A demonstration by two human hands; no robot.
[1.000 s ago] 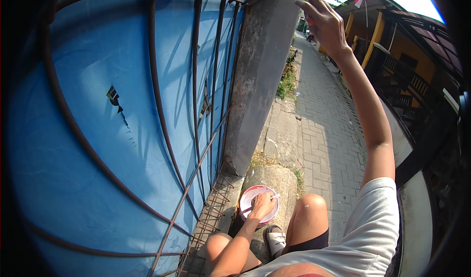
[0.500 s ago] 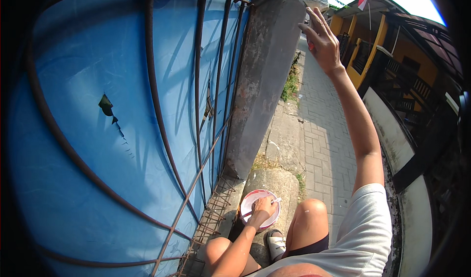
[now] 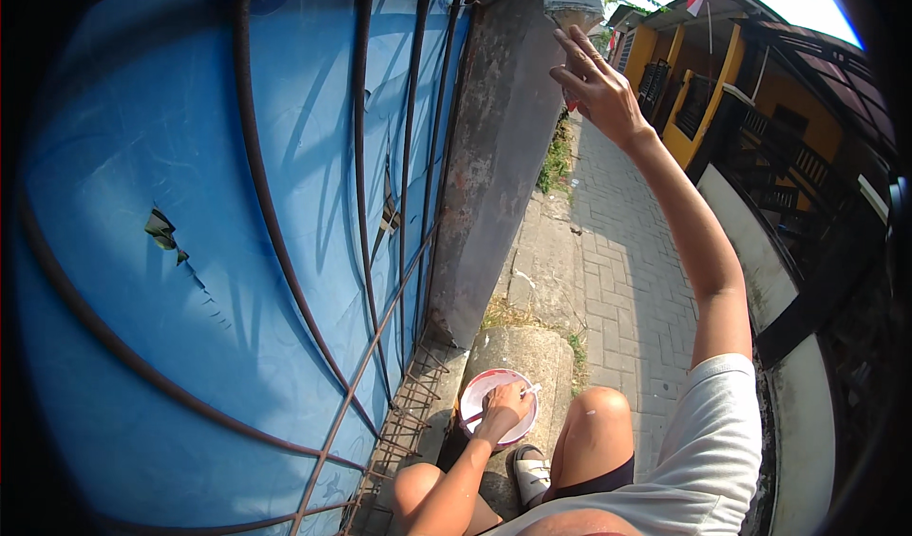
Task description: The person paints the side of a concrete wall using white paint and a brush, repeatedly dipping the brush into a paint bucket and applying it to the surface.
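Note:
High on the grey concrete pillar (image 3: 489,137), my right hand (image 3: 594,85) grips a paintbrush (image 3: 572,2) with pale paint-coated bristles and a red handle mostly hidden by the fingers. The bristles are at the pillar's upper edge. Low between the wall and my right knee, my left hand (image 3: 505,408) is closed on a round red-rimmed bucket (image 3: 489,376) of white paint, at a small white piece, perhaps its handle grip. A dark stick shows under that hand. The bucket stands on a rounded concrete ledge (image 3: 510,343).
Rusty bars (image 3: 252,147) front a torn blue sheet (image 3: 180,308) on the left, with short rods jutting near the ground. A paved alley (image 3: 613,280) with weedy edges runs ahead. A yellow house (image 3: 703,90) with a flag and dark fence stands on the right.
My right hand has moved lower and slightly left, bringing more of the brush into view along the pillar's upper edge. My left hand stays at the bucket.

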